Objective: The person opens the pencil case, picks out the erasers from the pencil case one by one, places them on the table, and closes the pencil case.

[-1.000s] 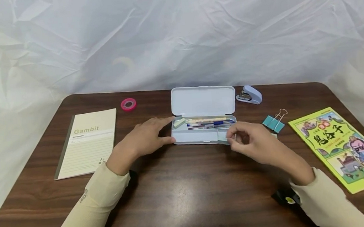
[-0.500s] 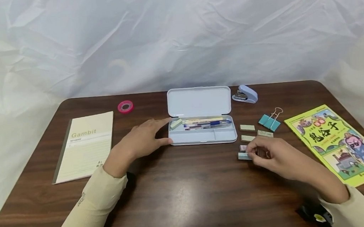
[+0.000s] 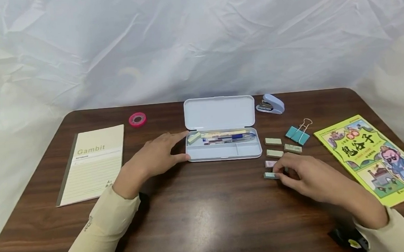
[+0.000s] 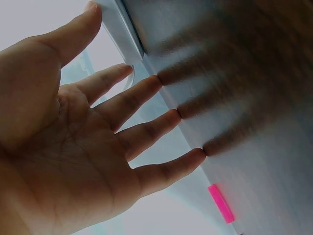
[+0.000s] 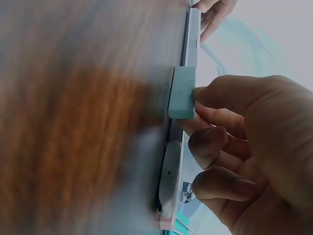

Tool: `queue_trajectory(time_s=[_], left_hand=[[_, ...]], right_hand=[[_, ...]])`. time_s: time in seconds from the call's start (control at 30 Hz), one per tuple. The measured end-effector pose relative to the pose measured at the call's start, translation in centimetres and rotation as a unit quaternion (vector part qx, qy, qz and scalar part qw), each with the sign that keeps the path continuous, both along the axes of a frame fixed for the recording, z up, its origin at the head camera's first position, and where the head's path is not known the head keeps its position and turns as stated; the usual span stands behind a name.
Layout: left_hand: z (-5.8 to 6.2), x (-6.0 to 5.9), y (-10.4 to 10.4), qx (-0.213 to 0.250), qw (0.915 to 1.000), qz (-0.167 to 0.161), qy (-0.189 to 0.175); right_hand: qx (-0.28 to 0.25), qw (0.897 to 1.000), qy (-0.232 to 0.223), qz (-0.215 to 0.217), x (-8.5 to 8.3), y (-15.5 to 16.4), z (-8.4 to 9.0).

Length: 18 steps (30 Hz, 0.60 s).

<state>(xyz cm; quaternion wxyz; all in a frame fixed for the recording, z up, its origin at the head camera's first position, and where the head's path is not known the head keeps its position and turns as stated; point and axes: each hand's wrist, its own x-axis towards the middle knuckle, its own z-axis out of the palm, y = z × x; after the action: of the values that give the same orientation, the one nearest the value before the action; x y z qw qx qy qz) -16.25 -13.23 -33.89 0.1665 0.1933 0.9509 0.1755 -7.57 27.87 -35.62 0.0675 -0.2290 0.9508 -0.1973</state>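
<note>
In the head view my right hand [image 3: 307, 177] pinches the right end of a small blue-green eraser [image 3: 270, 175] at the table. The right wrist view shows the thumb against one side of that eraser [image 5: 183, 93]. A pink eraser [image 3: 270, 163] lies just behind it, partly covered by the fingers. My left hand [image 3: 154, 155] rests at the left edge of an open pale pencil case [image 3: 211, 153], thumb and forefinger touching its side. The left wrist view shows the left hand's fingers [image 4: 142, 100] straight and spread. Pens [image 3: 229, 138] and a pale green eraser [image 3: 194, 138] lie inside.
More erasers [image 3: 273, 141] lie right of the case, near a teal binder clip [image 3: 297, 135]. A stapler [image 3: 270, 104] stands behind them. A yellow book [image 3: 373, 156] lies at right, a notebook [image 3: 91, 166] and pink tape roll [image 3: 137, 119] at left.
My right hand has carried the blue-green eraser from the case's front right compartment to the right and down beside the other erasers. My left hand stays at the case.
</note>
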Motion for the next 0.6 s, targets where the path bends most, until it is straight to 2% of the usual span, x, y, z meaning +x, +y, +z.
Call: queue_trajectory(time_s=[0.6], left_hand=[[0.19, 0.13, -0.05, 0.007, 0.9999, -0.011, 0.009]], right_hand=[[-0.015, 1.0, -0.011, -0.024, 0.53, -0.32, -0.09]])
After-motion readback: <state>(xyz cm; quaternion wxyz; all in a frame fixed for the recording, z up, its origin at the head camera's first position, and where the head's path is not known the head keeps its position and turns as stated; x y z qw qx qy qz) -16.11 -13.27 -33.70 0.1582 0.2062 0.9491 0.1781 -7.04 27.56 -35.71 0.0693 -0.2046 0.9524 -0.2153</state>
